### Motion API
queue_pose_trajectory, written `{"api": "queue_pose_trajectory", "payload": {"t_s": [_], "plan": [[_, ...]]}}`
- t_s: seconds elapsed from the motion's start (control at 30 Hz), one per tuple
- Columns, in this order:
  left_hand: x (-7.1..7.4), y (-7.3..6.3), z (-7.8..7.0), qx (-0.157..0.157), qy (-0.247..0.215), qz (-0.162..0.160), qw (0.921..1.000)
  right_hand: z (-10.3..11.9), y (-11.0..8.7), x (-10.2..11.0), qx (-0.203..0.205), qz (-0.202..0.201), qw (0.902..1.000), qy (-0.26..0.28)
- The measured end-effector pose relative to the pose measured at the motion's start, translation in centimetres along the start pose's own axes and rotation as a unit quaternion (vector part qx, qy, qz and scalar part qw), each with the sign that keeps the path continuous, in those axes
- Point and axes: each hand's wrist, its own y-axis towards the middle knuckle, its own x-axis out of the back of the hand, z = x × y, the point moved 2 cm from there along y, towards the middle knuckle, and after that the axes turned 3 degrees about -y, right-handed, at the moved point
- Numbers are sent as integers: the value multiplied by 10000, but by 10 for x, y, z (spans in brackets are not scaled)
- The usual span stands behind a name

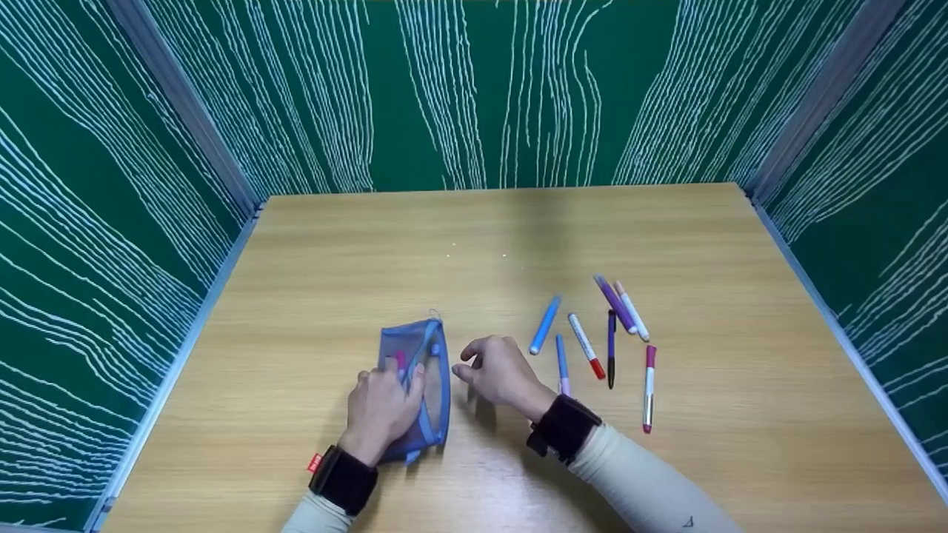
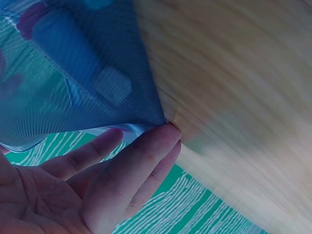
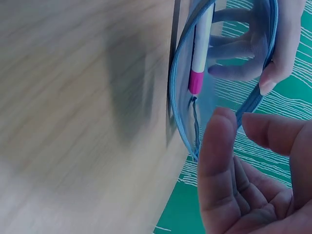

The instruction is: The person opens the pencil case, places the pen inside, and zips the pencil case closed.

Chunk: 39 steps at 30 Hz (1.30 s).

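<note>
A blue mesh pencil case [image 1: 400, 339] stands on the table with its zipped mouth spread apart. My left hand [image 1: 384, 406] grips its left side, thumb over the rim and fingers along the outer mesh. Through the opening, the right wrist view shows a white marker with a pink cap [image 3: 197, 82] inside. In the left wrist view a pink-ended pen [image 2: 31, 22] shows dimly through the mesh. Just right of the case hovers my right hand [image 1: 505, 370], its fingers loosely bent and nothing between thumb and index finger.
Several markers lie loose to the right: a blue marker [image 1: 545, 326], a red-capped marker [image 1: 586, 346], a purple marker [image 1: 615, 303], a dark pen [image 1: 611, 349] and a magenta-ended marker [image 1: 649, 389]. Green panels [image 1: 489, 96] with white lines border the wooden table [image 1: 333, 259].
</note>
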Motion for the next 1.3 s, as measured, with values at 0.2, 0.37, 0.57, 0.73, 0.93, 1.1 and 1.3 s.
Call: {"api": "queue_pose_trajectory", "payload": {"t_s": [0.2, 0.37, 0.57, 0.73, 0.93, 1.1, 1.3], "plan": [[0, 0, 0, 57, -28, 75, 10000, -4, 0, 6, -189, -32, 9998, 31], [1, 0, 0, 59, -23, 113, 9999, -7, 0, 10, -428, -23, 9991, -16], [0, 0, -1, 59, -23, 156, 9999, -10, 1, 15, -693, -2, 9975, -131], [0, 1, -1, 24, -31, 135, 9999, -13, 1, 19, -750, -92, 9969, -221], [0, 2, -2, 6, 30, 134, 9999, -17, 1, 24, -667, -257, 9968, -362], [0, 2, -1, 8, 54, 144, 9999, -20, 2, 28, -713, -343, 9958, -470], [-1, 1, 0, 68, 40, 207, 9998, -24, 4, 35, -790, -543, 9922, -799]]}}
